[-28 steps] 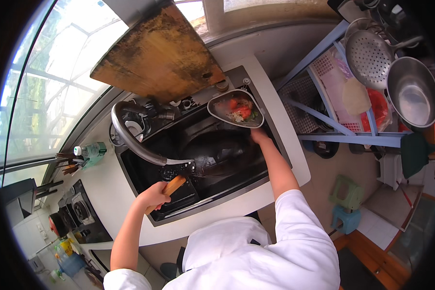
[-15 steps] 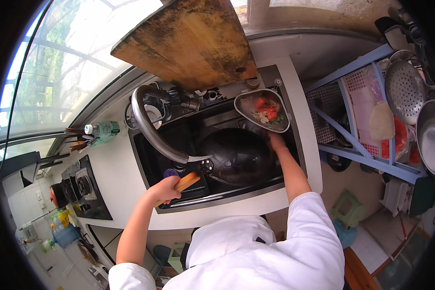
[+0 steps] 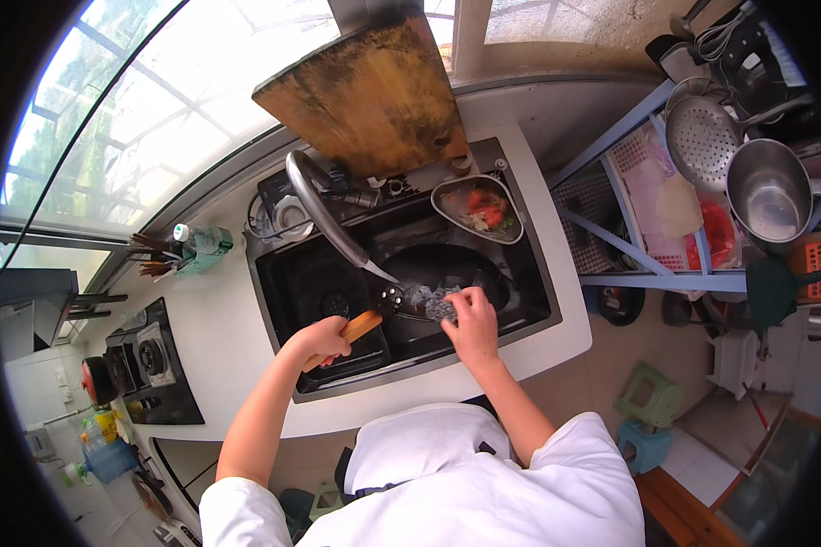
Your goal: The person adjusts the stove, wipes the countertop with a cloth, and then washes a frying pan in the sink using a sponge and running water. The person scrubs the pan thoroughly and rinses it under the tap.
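In the black sink (image 3: 310,278) lies a dark wok (image 3: 447,262), tilted. My left hand (image 3: 326,339) is closed around its wooden handle (image 3: 363,325), over the sink's front left part. My right hand (image 3: 474,321) grips a grey steel wool scrubber (image 3: 441,305) by the wok's near rim. Water from the curved metal faucet (image 3: 328,214) runs down by the handle's joint into the wok. Past the wok, a corner strainer basket (image 3: 456,220) holds red and pale food scraps.
A stained wooden cutting board (image 3: 365,100) leans behind the sink. On the left counter stand a clear bottle (image 3: 197,239) and a gas stove (image 3: 151,363). To the right, a blue rack (image 3: 652,283) carries baskets, with a saucepan (image 3: 768,191) and a perforated ladle (image 3: 702,137) hanging nearby.
My right hand has come from beside the strainer basket to the wok's near side, now with the scrubber showing in it. The wok has tipped, showing its inside; my left hand keeps its handle.
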